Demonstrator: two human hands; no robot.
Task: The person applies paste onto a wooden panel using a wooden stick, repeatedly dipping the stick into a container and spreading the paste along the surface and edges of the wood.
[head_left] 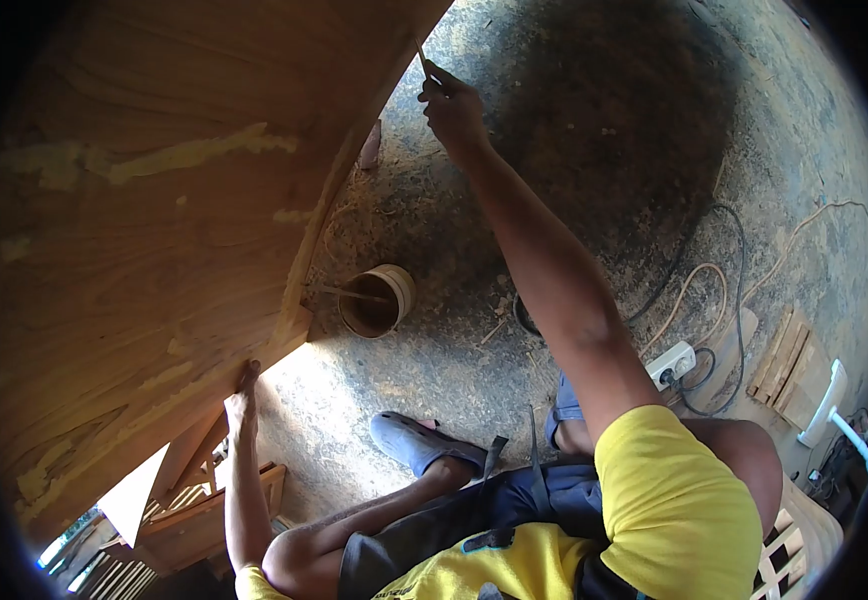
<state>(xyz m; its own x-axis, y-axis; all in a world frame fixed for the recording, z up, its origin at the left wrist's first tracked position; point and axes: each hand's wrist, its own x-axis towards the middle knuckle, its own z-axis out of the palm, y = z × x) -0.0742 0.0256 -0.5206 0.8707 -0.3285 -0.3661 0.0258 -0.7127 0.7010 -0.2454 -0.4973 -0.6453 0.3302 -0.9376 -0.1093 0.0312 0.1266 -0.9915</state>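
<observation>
A large brown wooden panel [154, 250] fills the upper left, with pale yellowish smears of filler along its surface. At its lower edge, my left hand [242, 405] is closed on the wood, some of its fingers hidden. My right arm reaches far forward, and my right hand [454, 108] is closed around a thin, light-coloured stick [421, 57]. The stick's tip is at the panel's upper right edge; what kind of tool it is I cannot make out. Below this edge stands a pale bucket [406, 290] with a stick leaning in it.
Dusty concrete floor [474, 370] lies around my feet, one in a grey clog [404, 440]. A white power strip [670, 365] and loose cables are on the right, near wood offcuts [789, 360] and a white-and-blue object [834, 415]. A wooden frame [184, 525] stands at lower left.
</observation>
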